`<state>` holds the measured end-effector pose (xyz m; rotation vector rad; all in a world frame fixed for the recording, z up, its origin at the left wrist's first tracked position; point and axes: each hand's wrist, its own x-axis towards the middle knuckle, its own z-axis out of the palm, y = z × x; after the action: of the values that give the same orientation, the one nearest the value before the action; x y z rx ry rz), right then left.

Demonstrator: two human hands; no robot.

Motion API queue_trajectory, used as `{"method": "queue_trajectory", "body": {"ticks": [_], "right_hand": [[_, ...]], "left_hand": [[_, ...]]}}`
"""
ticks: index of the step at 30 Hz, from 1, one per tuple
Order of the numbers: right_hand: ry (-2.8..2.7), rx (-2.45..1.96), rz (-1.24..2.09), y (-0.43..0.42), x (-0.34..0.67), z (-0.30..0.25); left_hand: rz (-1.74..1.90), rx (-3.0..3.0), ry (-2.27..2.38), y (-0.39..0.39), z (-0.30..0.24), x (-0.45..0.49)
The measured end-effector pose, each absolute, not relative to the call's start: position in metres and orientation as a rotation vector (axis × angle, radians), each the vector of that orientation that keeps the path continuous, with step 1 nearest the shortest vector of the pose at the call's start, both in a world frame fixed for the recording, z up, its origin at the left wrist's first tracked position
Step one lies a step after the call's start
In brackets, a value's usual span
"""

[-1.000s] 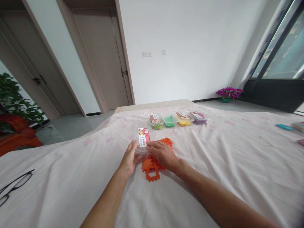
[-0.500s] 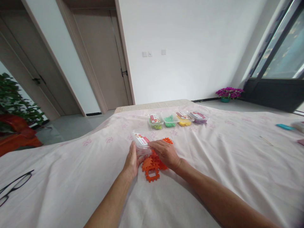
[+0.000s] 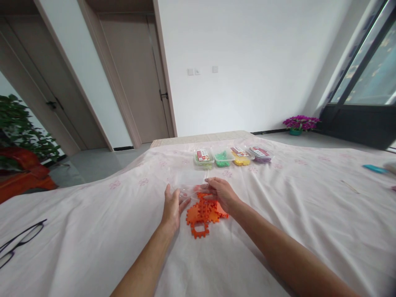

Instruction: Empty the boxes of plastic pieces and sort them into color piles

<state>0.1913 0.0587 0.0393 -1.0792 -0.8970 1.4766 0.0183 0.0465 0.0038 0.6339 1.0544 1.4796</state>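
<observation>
A clear plastic container [image 3: 189, 178] is between my two hands, just above the tablecloth. My left hand [image 3: 172, 208] grips its near left side, fingers partly behind the plastic. My right hand [image 3: 223, 193] pinches its right edge. No label shows on it, and whether its lid is raised is hard to make out through the clear plastic. Close below my hands lies a heap of orange notched plastic pieces [image 3: 202, 213], one of them a square frame with a hole.
Beyond my hands stand clear boxes of light green pieces [image 3: 203, 158], green pieces [image 3: 222, 158], yellow pieces [image 3: 241, 156] and purple pieces [image 3: 260, 154]. Eyeglasses [image 3: 23, 240] lie at the left. A blue item [image 3: 374, 168] and a thin stick [image 3: 350, 187] are at the right.
The container's labelled top, facing up before, is out of sight, leaving bare clear plastic. My right hand has shifted slightly right and up, uncovering more orange pieces.
</observation>
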Motion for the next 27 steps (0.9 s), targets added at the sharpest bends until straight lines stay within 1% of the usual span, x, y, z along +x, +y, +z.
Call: {"method": "queue_trajectory", "body": {"ticks": [3, 9, 12, 19, 21, 23, 27], "right_hand": [[-1.003, -1.079, 1.554, 0.058, 0.192, 0.037], [-1.085, -1.116, 1.492, 0.061, 0.196, 0.035], [-1.108, -1.173, 1.294, 0.068, 0.204, 0.032], [-1.309, -1.420, 0.567, 0.101, 0.248, 0.003], [-1.407, -1.555, 0.471, 0.108, 0.261, -0.008], [-1.482, -1.659, 0.446, 0.112, 0.270, -0.016], [-1.558, -1.696, 0.418, 0.114, 0.275, -0.022]], "left_hand": [[1.468, 0.627, 1.020, 0.044, 0.005, 0.020], [1.516, 0.540, 0.960, 0.050, 0.005, 0.013], [1.587, 0.475, 0.972, 0.062, 0.008, -0.005], [1.808, 0.527, 1.228, 0.086, 0.018, -0.096], [1.822, 0.478, 1.312, 0.088, 0.017, -0.126], [1.857, 0.400, 1.411, 0.087, 0.013, -0.153], [1.951, 0.314, 1.518, 0.081, 0.004, -0.201]]}}
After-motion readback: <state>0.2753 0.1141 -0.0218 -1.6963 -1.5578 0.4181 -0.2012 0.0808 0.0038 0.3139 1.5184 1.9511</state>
